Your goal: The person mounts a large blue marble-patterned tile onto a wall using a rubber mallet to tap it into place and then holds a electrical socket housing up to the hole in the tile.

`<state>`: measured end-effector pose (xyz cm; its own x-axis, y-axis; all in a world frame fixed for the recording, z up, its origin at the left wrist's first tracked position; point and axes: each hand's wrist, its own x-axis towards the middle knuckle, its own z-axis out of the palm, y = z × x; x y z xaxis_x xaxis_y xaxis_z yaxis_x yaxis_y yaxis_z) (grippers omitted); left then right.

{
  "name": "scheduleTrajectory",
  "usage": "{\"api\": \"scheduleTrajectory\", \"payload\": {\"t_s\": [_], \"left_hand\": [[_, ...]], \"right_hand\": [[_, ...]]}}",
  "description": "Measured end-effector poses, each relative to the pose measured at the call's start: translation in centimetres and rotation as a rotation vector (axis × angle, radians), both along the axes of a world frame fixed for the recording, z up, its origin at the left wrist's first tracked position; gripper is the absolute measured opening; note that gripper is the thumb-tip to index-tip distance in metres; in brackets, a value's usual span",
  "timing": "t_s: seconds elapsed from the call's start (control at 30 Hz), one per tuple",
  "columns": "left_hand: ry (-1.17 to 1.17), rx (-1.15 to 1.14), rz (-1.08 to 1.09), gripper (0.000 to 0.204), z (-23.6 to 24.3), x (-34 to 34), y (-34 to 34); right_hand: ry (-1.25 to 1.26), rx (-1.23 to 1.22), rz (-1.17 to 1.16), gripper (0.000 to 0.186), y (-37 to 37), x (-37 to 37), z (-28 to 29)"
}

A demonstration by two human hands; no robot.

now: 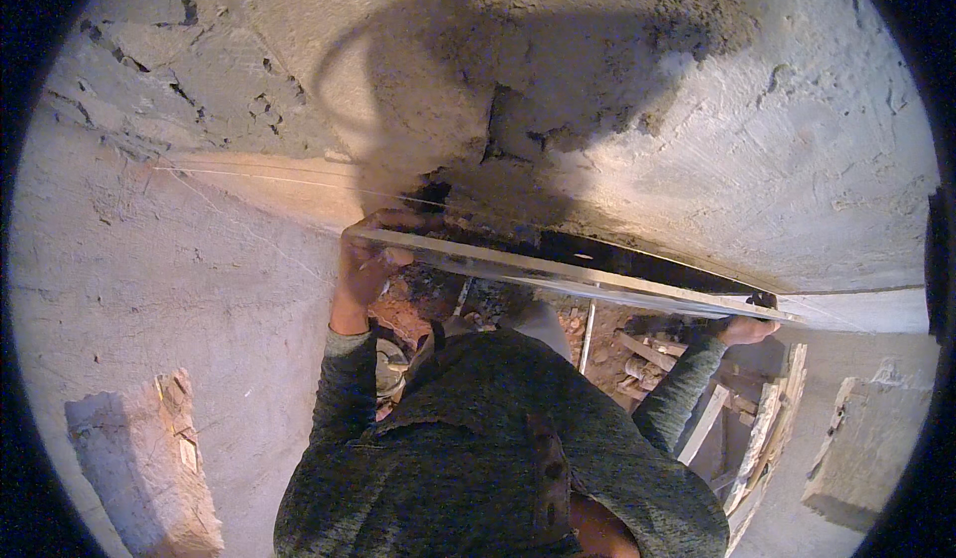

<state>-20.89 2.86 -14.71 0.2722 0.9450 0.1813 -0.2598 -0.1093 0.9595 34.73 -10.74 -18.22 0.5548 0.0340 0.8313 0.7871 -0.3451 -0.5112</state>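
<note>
A long straight board (pixel 558 271), pale along its edge, runs across the middle of the view just below a rough plastered wall. My left hand (pixel 368 264) grips the board near its left end, with fingers bent round it. Toward the other end my right hand (pixel 749 327) is closed on the same board, its fingertips partly hidden. A thin white string (pixel 249 175) stretches above the board's left part. A dark gap shows behind the board. Both forearms, in dark sleeves, come up from my body at the bottom.
The plastered wall (pixel 817 140) fills the upper view, with cracks and dark patches. Smoother side surfaces (pixel 169 269) flank me, with rough ledges (pixel 856 439) low at each side. Below lie reddish rubble (pixel 408 314), a bucket (pixel 388 369) and leaning timber pieces (pixel 757 439).
</note>
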Motion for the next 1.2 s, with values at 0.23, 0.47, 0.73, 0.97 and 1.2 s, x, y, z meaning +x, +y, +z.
{"api": "scheduleTrajectory", "payload": {"t_s": [0.23, 0.47, 0.73, 0.97, 1.2], "left_hand": [[-0.080, 0.013, 0.016, 0.048, -0.3, 0.5, 0.1], [0.024, 0.029, 0.007, 0.044, -1.2, -0.1, 0.3], [0.034, -0.003, -0.002, 0.040, -0.2, -0.1, 0.3], [0.099, -0.001, -0.014, 0.043, 0.1, -0.4, 0.3], [0.017, 0.029, 0.004, 0.040, 0.5, 0.3, 0.1]], "right_hand": [[0.110, 0.128, 0.088, 0.024, 0.2, 0.4, -0.4], [0.154, 0.104, -0.011, 0.022, 0.6, -0.2, 0.2], [-0.057, 0.021, 0.052, 0.028, -0.4, 1.9, -1.2], [0.071, 0.022, -0.036, 0.036, -0.5, 2.2, -1.6], [0.108, 0.038, -0.009, 0.041, -0.6, 2.4, -1.5]]}}
